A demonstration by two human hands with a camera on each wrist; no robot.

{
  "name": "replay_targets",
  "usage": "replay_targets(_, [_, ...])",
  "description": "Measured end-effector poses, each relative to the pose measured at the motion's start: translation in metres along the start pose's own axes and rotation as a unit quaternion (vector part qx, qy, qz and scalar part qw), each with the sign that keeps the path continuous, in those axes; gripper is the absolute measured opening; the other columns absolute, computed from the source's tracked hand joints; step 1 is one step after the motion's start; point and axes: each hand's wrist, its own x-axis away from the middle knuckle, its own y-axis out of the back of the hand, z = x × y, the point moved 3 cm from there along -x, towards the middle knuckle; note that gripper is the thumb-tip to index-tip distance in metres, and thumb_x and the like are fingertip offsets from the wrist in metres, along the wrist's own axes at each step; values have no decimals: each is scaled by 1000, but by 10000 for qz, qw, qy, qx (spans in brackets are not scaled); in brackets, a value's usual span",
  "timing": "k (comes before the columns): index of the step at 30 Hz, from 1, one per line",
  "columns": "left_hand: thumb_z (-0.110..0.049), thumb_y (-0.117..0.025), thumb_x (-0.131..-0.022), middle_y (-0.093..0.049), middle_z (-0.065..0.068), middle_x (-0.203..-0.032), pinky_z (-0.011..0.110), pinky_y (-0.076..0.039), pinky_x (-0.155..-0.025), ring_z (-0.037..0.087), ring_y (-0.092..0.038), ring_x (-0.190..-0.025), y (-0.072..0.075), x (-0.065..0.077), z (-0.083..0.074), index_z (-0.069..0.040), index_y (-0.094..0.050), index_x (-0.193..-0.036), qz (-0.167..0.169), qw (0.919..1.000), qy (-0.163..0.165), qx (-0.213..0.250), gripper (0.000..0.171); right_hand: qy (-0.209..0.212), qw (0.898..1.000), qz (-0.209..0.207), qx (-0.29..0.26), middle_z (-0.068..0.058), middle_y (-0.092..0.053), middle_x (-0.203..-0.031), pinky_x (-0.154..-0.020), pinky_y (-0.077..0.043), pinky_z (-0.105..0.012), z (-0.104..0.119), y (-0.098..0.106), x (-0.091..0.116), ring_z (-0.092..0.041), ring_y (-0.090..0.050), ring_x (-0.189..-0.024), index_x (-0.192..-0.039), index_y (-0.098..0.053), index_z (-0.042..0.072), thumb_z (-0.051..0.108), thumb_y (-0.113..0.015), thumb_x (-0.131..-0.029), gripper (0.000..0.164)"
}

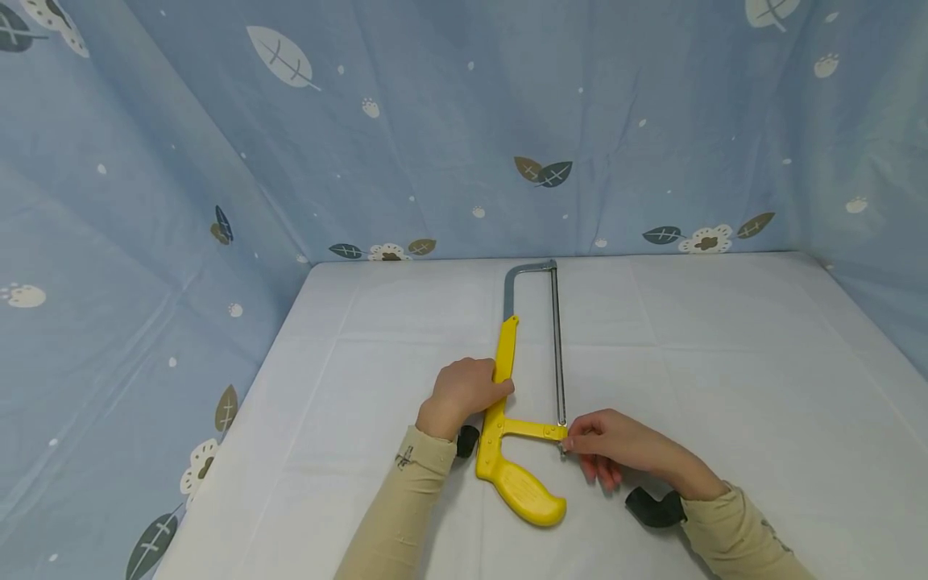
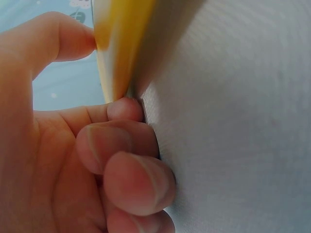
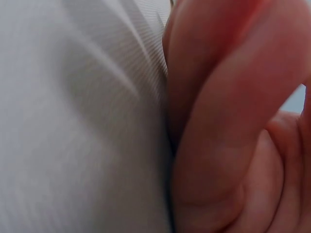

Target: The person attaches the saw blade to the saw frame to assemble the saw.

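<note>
A hacksaw with a yellow handle [image 1: 529, 495] and grey front bow [image 1: 510, 294] lies flat on the white cloth. Its blade [image 1: 557, 346] runs along the right side. My left hand [image 1: 464, 393] pinches the yellow frame [image 1: 505, 350] above the crossbar, thumb on one side and index finger on the other. The left wrist view shows the frame [image 2: 116, 43] between them, the other fingers curled on the cloth. At the crossbar's right end, thumb and index finger of my right hand [image 1: 616, 443] pinch the small metal wing nut [image 1: 562, 453], partly hidden. Curled fingers [image 3: 218, 121] fill the right wrist view.
A white cloth [image 1: 391, 322] covers the table. Blue patterned fabric [image 1: 435, 121] hangs behind it and at both sides. Black wrist camera mounts [image 1: 655, 509] sit under both wrists, close to the cloth.
</note>
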Motion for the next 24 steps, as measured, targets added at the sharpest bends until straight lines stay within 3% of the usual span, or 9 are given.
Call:
replay_targets(10, [-41,-52,-80,-40,-1,-53,25,-29,-43,14,-41,-44,0,0,0,-14,-51,-68,9,10000,15,7,29,98,9998,152,-41,-11,-59,-61,-38,-39,-21,0,0,0,-14,-49,-39,-91,-56,1,25,-51,-89,25])
replay_targets(24, [-41,-52,-80,-41,-1,-54,25,-30,-43,14,-42,-45,2,-1,0,-13,-52,-71,58,10000,45,6,29,88,9997,-148,147,-10,-59,-59,-40,-41,-24,-2,3,-1,-15,-51,-41,-90,-61,5,28,-59,-84,24])
